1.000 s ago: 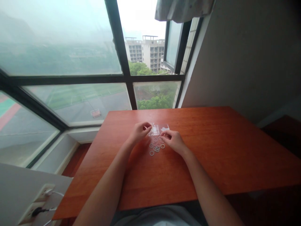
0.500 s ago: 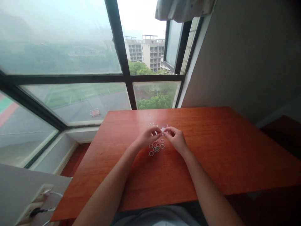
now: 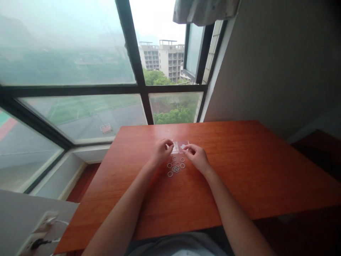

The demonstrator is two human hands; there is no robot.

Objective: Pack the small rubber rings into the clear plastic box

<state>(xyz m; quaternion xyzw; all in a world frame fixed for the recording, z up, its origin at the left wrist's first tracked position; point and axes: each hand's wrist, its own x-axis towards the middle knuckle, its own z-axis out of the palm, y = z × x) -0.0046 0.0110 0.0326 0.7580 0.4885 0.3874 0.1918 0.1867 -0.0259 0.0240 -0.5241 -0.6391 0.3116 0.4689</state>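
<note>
My left hand point(image 3: 162, 152) is over the middle of the table, its thumb and fingers pinched together at the left edge of a clear plastic container point(image 3: 175, 148) with small light-coloured pieces in it. What its fingertips hold, if anything, is too small to make out. To the right, my right hand point(image 3: 197, 156) pinches a small whitish translucent piece point(image 3: 182, 146). A gap separates the two hands. Several pale rings point(image 3: 170, 174) lie nearer to me on the wood, some overlapping.
The reddish-brown wooden table point(image 3: 239, 170) reaches to the window frame point(image 3: 144, 90) at the back. A grey wall point(image 3: 261, 64) stands to the right. Down at the left, plugs with white cords sit in wall sockets point(image 3: 39, 234).
My hands have come apart; the left one moved left and away from the whitish piece. The plastic container shows more now. My right hand keeps hold of the piece. The view shifted slightly.
</note>
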